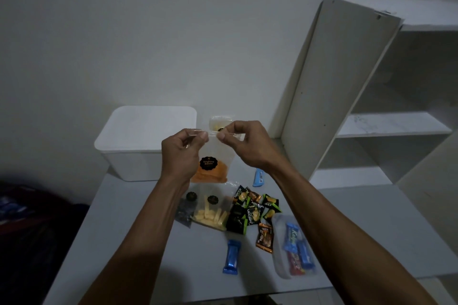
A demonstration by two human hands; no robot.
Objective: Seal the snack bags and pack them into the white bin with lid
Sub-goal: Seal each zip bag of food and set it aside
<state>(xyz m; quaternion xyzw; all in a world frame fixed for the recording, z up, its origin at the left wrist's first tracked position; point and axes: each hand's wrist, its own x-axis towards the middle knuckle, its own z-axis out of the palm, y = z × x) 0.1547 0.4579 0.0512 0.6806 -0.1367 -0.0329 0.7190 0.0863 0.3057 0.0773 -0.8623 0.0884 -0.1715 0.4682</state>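
Dim room, plain pale wall. White shelving unit (371, 96) stands at right, shelves bare as far as visible. Grey surface (138, 242) runs from near edge to the wall.

White bin (138, 146) sits far left on the surface, lid on. It will need opening before anything goes in.

Clear pouch of orange snacks (213, 166) is held upright in the air at centre, above the surface, just right of the bin, with a dark round label on its front. Left hand (183, 153) and right hand (247, 143) each pinch the pouch's top strip between thumb and fingertips, almost meeting at the middle.

Judgement: sealing step in hand. Best done by pressing the two sides of the strip together at the middle, then sliding the pinches outward to each corner, keeping the strip level; check no gap is left at the ends.

On the surface below: bag of pale sticks (210, 213), a darker bag (184, 210) touching its left side. Green-and-black packets (252, 208) are heaped to the right. Clear bag of blue and red bars (295, 252) lies near right. Loose blue bar (231, 257) lies nearest. Small blue item (258, 178) lies beyond, kind unclear.
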